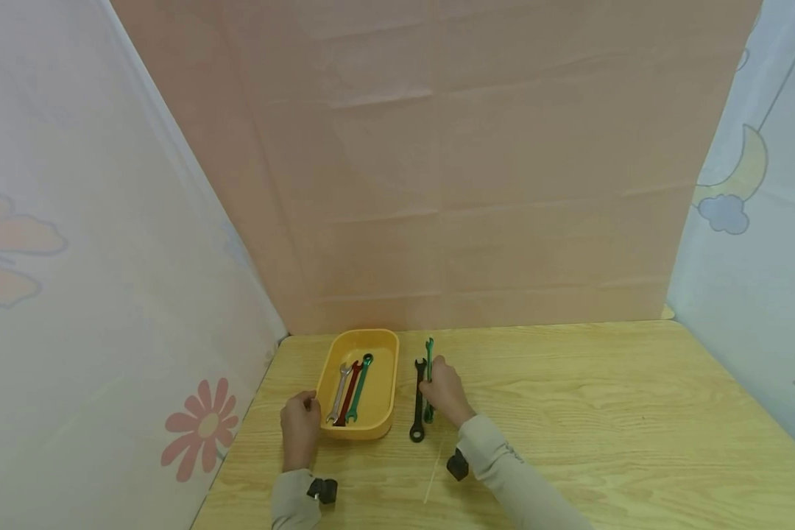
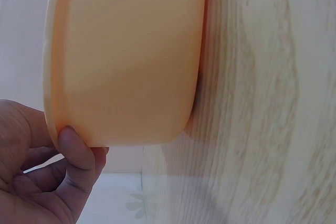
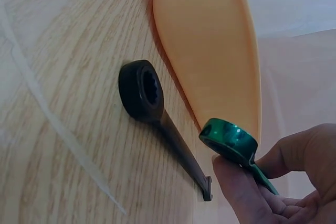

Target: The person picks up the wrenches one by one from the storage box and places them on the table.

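Observation:
My right hand [image 1: 447,390] pinches a green combination wrench [image 3: 231,139] by its shaft, ring end toward me, right of a black combination wrench [image 1: 419,401] that lies on the table. With thumb and fingers my left hand [image 1: 300,423] grips the rim of the yellow plastic tray [image 2: 126,66] at its near left side. Inside the tray lie a silver wrench [image 1: 338,394], a red wrench [image 1: 349,395] and another green wrench [image 1: 360,388], roughly side by side. The right wrist view shows the black wrench's toothed ring close up, with the tray behind it.
The wooden table [image 1: 603,412] stretches off to the right. A thin pale strip [image 1: 435,469] lies in front of the black wrench. A brown sheet [image 1: 437,184] hangs behind the table, and a flower-printed sheet [image 1: 126,353] stands close on the left.

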`<state>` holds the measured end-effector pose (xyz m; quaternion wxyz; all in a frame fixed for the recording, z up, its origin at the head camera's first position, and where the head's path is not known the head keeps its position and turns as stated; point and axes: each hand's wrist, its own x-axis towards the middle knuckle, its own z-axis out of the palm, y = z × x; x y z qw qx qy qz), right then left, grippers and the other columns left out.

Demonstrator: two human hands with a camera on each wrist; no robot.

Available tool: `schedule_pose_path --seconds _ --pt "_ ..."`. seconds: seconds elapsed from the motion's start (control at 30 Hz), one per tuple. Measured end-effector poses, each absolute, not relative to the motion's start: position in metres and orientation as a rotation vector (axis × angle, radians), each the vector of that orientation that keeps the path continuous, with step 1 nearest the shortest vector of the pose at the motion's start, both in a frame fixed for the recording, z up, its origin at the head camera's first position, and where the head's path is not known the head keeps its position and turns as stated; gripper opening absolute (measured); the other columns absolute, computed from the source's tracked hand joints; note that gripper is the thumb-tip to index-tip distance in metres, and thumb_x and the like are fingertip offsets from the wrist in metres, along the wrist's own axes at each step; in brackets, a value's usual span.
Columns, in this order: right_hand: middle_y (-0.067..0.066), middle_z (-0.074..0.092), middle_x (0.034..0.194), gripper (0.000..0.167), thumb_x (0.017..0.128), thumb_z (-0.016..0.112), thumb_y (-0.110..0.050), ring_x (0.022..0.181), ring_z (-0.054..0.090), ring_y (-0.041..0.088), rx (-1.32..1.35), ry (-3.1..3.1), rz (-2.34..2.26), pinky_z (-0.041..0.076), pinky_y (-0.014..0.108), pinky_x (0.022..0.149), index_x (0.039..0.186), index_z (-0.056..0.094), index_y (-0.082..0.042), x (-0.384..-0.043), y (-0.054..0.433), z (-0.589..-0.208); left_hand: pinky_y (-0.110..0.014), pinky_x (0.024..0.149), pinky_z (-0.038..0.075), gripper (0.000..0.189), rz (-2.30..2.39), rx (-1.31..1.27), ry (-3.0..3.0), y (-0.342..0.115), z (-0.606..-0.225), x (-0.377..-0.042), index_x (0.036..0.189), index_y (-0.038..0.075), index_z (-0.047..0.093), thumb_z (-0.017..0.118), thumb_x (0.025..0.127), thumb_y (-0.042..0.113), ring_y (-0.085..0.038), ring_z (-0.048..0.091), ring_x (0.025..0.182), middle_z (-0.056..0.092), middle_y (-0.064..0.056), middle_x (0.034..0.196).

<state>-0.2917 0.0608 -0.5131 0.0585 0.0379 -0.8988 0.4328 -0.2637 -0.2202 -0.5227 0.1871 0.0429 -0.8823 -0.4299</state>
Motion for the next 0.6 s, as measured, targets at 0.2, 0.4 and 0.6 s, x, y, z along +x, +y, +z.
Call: schedule_pose_path --seconds 0.2,0.4,0.6 --pt "0.007 0.054 0.057 0.032 0.086 0.059 0.005 0.040 0.046 0.011 0.126 -2.730 1.322 0.035 0.021 0.036 0.114 0.048 0.015 -0.2901 0.0621 -0.5142 -0.029 0.049 0.049 0.021 -1.199 0.122 -2.485 -0.2202 -0.5220 -0.2642 0.108 -0.018 0.067 0.056 0.092 -0.009 -0.020 0.060 0.064 0.070 -0.029 0.094" --pt "0.007 0.053 0.058 0.032 0.087 0.060 0.004 0.041 0.044 0.011 0.135 -2.731 1.334 0.034 0.021 0.037 0.114 0.047 0.015 -0.2883 0.0633 -0.5164 -0.028 0.051 0.050 0.022 -1.200 0.138 -2.486 -0.2199 -0.5233 -0.2657 0.109 -0.017 0.067 0.057 0.092 -0.008 -0.020 0.061 0.066 0.070 -0.028 0.095" --pt "0.006 0.052 0.059 0.028 0.088 0.062 0.003 0.041 0.044 0.010 0.133 -2.733 1.296 0.033 0.021 0.037 0.110 0.048 0.013 -0.2891 0.0636 -0.5223 -0.030 0.052 0.051 0.022 -1.202 0.140 -2.478 -0.2194 -0.5233 -0.2652 0.109 -0.017 0.067 0.057 0.092 -0.009 -0.023 0.063 0.069 0.070 -0.028 0.095"
